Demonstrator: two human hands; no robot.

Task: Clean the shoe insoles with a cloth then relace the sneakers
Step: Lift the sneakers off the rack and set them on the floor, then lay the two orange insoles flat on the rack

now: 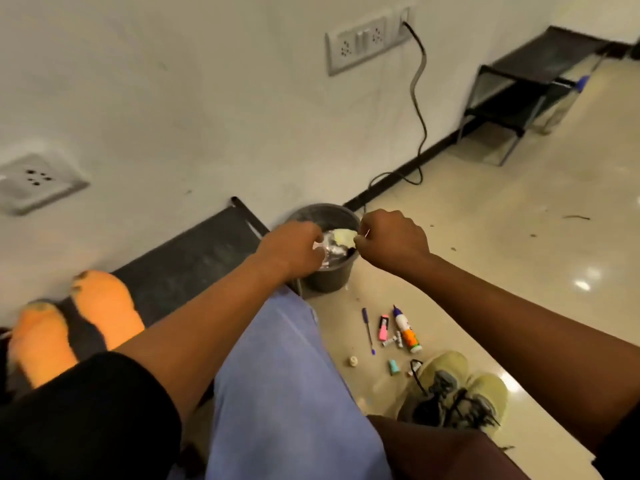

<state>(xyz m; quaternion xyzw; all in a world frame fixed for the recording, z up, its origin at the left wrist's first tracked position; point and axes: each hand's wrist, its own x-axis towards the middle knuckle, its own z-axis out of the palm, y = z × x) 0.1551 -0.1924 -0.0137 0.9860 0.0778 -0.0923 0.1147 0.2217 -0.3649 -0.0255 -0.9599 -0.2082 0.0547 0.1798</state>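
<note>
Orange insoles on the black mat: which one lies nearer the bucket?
The right-hand orange insole, its toe end further up the black mat, lies nearer the dark bucket than the left one.

The left hand [292, 245] covers the near-left rim of the dark bucket [327, 275], hiding part of the pale cloth [341, 237] inside. Both hands' fingertips are blurred. The two orange insoles [69, 327] are smeared by motion blur. The rear sneaker [481, 398] is partly hidden behind the right forearm.
</note>
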